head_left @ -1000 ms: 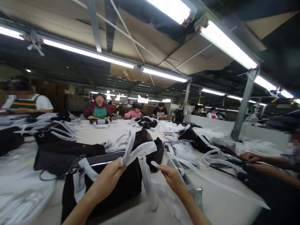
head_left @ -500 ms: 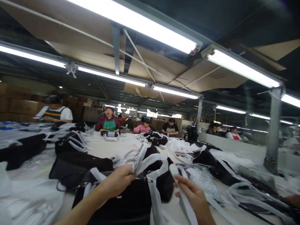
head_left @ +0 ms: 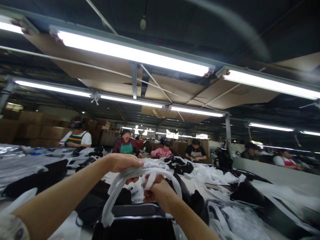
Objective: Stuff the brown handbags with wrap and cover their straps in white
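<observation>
In front of me stands a black bag (head_left: 135, 230) whose arched handle (head_left: 112, 196) is covered in white wrapping. My left hand (head_left: 126, 163) is closed over the top of that handle, its fingertips curling underneath. Close beside it, my right hand (head_left: 158, 190) is closed on a white strip (head_left: 150, 181), whose end sticks up between the fingers against the handle. The right fingertips are partly hidden behind the hand.
More black bags with white-wrapped straps lie left and right, among them one black bag (head_left: 247, 193). Crumpled clear plastic (head_left: 240, 216) lies at the right. Several people sit across the table, one in a green apron (head_left: 126, 148). Cardboard boxes (head_left: 52, 132) are stacked behind.
My hands have come together at the bag's handle, the left now over its top. The right hand has brought the white strip left to the handle. The view has shifted.
</observation>
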The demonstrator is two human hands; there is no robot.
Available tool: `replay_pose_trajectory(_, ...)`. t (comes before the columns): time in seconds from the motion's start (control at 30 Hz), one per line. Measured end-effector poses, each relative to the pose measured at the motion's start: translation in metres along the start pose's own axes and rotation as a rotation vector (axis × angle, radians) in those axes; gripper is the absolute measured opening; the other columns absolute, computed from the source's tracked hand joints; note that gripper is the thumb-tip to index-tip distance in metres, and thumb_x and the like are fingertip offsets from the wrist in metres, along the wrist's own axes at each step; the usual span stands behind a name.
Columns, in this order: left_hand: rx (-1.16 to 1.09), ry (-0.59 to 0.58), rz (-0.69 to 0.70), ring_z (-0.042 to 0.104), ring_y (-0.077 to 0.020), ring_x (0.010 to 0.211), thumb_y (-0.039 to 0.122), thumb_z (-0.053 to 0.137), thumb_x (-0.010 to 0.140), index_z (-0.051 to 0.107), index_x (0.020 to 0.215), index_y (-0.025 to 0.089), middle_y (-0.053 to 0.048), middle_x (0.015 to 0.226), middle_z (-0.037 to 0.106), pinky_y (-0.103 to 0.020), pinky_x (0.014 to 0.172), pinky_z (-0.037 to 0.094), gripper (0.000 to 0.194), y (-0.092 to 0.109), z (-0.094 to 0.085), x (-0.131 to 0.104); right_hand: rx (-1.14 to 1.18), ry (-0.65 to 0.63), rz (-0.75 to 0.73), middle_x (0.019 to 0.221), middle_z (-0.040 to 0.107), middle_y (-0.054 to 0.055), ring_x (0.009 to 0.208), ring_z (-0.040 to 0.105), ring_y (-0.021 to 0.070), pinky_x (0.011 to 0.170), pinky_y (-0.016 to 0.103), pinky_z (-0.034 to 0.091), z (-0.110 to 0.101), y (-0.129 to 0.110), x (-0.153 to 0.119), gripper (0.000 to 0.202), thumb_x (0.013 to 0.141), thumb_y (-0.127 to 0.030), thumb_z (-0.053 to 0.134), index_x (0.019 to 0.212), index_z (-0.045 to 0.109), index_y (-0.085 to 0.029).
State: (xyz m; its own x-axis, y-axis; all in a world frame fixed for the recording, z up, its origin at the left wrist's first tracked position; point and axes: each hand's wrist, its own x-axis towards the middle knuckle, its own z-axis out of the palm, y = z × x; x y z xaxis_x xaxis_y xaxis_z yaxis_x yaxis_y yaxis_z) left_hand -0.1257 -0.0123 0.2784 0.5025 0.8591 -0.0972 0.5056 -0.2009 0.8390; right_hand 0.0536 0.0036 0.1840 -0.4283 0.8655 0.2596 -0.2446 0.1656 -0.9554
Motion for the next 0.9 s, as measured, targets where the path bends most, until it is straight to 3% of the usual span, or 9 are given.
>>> replay_pose_trajectory(0.07, -0.006, 0.025, 0.009, 0.056, -0.0196, 0.045, 0.067, 0.073, 0.065, 0.066, 0.066, 0.016, -0.003, 0.051, 0.060, -0.030, 0.047, 0.046, 0.052, -0.002, 0.003, -0.001, 0.035, 0.013, -0.066, 0.064, 0.062, -0.003, 0.053, 0.053, 0.0093, 0.051, 0.022, 0.050, 0.007, 0.000, 0.016, 0.021, 0.053, -0.023, 0.071, 0.072, 0.065, -0.018)
replay_pose_trajectory(0.23, -0.002, 0.213, 0.025, 0.054, -0.0174, 0.041, 0.057, 0.073, 0.072, 0.064, 0.063, 0.014, -0.002, 0.048, 0.058, -0.029, 0.046, 0.045, 0.045, -0.011, 0.002, 0.007, 0.103, 0.040, -0.164, 0.063, 0.063, -0.003, 0.057, 0.054, 0.0111, 0.056, 0.023, 0.047, 0.012, 0.002, 0.035, 0.022, 0.053, -0.024, 0.076, 0.073, 0.067, -0.019)
replay_pose_trajectory(0.47, -0.078, 0.412, 0.082, 0.049, -0.0109, 0.037, 0.042, 0.073, 0.076, 0.064, 0.081, 0.016, 0.004, 0.051, 0.057, -0.021, 0.038, 0.036, 0.028, -0.024, 0.012, 0.032, 0.239, 0.065, -0.245, 0.075, 0.071, -0.001, 0.074, 0.064, 0.0173, 0.072, 0.029, 0.053, 0.008, -0.001, 0.032, 0.029, 0.048, -0.023, 0.082, 0.074, 0.069, -0.020)
replay_pose_trajectory(0.67, -0.070, 0.490, 0.168, 0.044, -0.0056, 0.042, 0.037, 0.063, 0.096, 0.063, 0.084, 0.013, 0.007, 0.060, 0.055, -0.018, 0.042, 0.039, 0.026, -0.036, 0.019, 0.047, 0.328, 0.031, -0.195, 0.093, 0.078, 0.004, 0.102, 0.069, 0.0240, 0.097, 0.036, 0.052, 0.004, 0.010, 0.010, 0.033, 0.048, -0.013, 0.078, 0.080, 0.074, -0.019)
replay_pose_trajectory(0.77, -0.071, 0.479, 0.193, 0.045, -0.0051, 0.043, 0.035, 0.061, 0.098, 0.063, 0.083, 0.013, 0.007, 0.062, 0.055, -0.017, 0.041, 0.039, 0.027, -0.040, 0.018, 0.051, 0.274, 0.041, -0.240, 0.108, 0.077, 0.007, 0.109, 0.068, 0.0259, 0.094, 0.036, 0.054, 0.003, 0.022, -0.004, 0.043, 0.055, -0.016, 0.083, 0.097, 0.073, -0.019)
replay_pose_trajectory(0.9, -0.097, 0.462, 0.230, 0.045, -0.0050, 0.044, 0.033, 0.061, 0.098, 0.063, 0.085, 0.012, 0.006, 0.064, 0.056, -0.017, 0.041, 0.040, 0.025, -0.038, 0.018, 0.059, 0.050, 0.159, -0.362, 0.100, 0.077, 0.009, 0.093, 0.072, 0.0261, 0.073, 0.034, 0.059, 0.005, 0.023, -0.009, 0.046, 0.065, -0.033, 0.084, 0.105, 0.067, -0.019)
